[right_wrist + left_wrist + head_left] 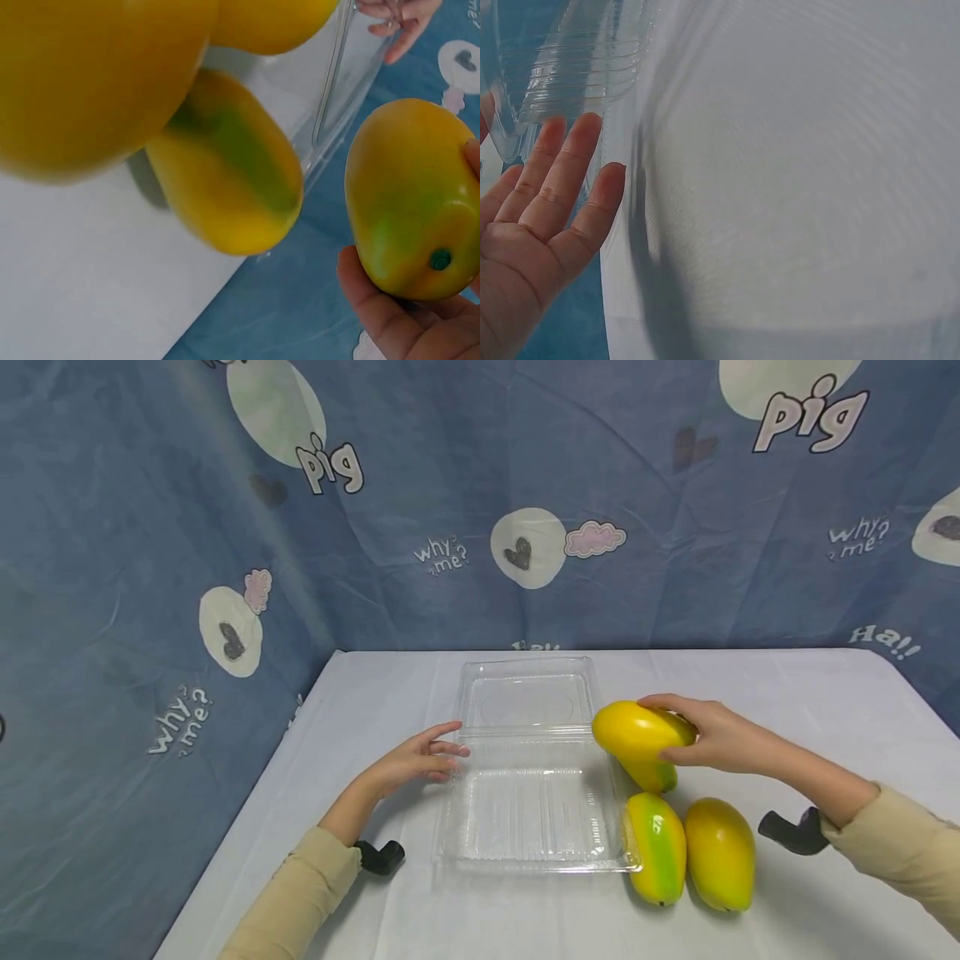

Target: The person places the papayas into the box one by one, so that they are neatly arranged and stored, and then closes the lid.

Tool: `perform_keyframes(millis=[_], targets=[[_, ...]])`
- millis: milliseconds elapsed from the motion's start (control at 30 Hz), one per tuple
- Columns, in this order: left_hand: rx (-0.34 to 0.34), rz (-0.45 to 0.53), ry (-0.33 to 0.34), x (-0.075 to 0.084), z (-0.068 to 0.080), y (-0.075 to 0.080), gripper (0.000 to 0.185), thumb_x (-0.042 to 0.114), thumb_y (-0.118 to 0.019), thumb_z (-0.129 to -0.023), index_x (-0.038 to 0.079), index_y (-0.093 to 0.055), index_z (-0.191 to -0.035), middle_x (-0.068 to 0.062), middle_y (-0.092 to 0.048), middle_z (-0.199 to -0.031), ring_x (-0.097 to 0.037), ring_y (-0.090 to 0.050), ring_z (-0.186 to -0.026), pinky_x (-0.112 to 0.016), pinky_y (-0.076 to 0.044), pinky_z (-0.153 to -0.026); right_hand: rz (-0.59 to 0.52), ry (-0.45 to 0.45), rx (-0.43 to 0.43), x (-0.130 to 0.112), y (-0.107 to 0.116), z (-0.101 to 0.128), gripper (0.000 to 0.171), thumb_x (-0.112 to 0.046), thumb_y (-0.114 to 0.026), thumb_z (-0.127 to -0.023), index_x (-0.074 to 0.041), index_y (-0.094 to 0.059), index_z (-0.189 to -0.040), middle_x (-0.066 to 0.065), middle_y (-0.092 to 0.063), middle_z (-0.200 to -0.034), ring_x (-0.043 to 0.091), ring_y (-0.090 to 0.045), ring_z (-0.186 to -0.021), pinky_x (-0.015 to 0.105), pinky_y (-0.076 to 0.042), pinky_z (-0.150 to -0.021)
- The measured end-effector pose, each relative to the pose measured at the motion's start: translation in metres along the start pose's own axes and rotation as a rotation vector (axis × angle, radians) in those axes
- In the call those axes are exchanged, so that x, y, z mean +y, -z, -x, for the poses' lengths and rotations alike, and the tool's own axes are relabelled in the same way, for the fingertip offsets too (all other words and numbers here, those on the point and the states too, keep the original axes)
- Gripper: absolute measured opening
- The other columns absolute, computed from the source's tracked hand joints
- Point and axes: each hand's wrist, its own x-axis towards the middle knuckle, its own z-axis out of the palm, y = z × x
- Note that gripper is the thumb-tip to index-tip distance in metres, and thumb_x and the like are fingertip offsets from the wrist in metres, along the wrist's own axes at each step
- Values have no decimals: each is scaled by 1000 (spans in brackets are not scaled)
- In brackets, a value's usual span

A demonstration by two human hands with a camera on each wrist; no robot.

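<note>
A yellow mango (632,727) (409,195) is gripped in my right hand (723,737) (412,322), thumb and fingers around its sides. It is raised by the right edge of a clear plastic clamshell box (528,814) (581,71), whose lid lies folded back behind the base. My left hand (416,760) (544,225) is at the box's left side with fingers spread, fingertips right at the rim. Below the held fruit, another mango (654,777) is partly hidden. Nearer me lie a green-striped mango (658,850), overlapped by the box's corner, and a yellow mango (720,853).
A white cloth covers the table (390,693). Behind it and at the left hangs a blue printed curtain (420,602). Black wrist mounts (382,857) show at both sleeves.
</note>
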Motion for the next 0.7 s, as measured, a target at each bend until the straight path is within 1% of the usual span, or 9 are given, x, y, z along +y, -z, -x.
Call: perform_keyframes(millis=[100, 200, 367, 467, 700], targets=[[2, -2, 0, 1, 0, -1, 66, 7, -54, -90, 12, -19, -147, -20, -46, -134, -27, -56, -108, -33, -47, -84, -8, 1, -27, -4, -4, -5, 58, -13, -69, -80, -4, -44, -132, 17, -55, -122, 22, -54, -94, 40, -49, -81], [5, -4, -3, 3, 0, -2, 66, 8, -53, -90, 11, -19, -147, -20, -46, -134, -28, -56, -108, -32, -48, -82, -20, 13, -66, -8, -7, -10, 58, -15, -69, -80, -5, -44, -131, 17, -54, -122, 23, -54, -97, 43, -48, -84], [5, 3, -13, 4, 0, -3, 70, 14, -58, -89, 10, -19, -146, -20, -46, -134, -31, -55, -109, -31, -47, -82, -9, 24, -129, -13, -14, -19, 58, -17, -69, -80, -5, -44, -132, 16, -54, -124, 23, -53, -98, 44, -46, -86], [1, 15, -18, 4, -1, -3, 72, 16, -61, -88, 10, -20, -146, -21, -45, -135, -32, -54, -109, -31, -47, -83, 4, 30, -151, -15, -17, -25, 58, -16, -68, -80, -5, -45, -131, 15, -54, -124, 23, -52, -98, 44, -45, -86], [-5, 21, -23, 2, -2, -3, 69, 12, -58, -89, 10, -20, -146, -21, -44, -136, -32, -54, -110, -32, -47, -84, 28, 45, -183, -15, -27, -35, 57, -16, -69, -79, -5, -46, -130, 14, -55, -123, 23, -52, -98, 45, -45, -86]])
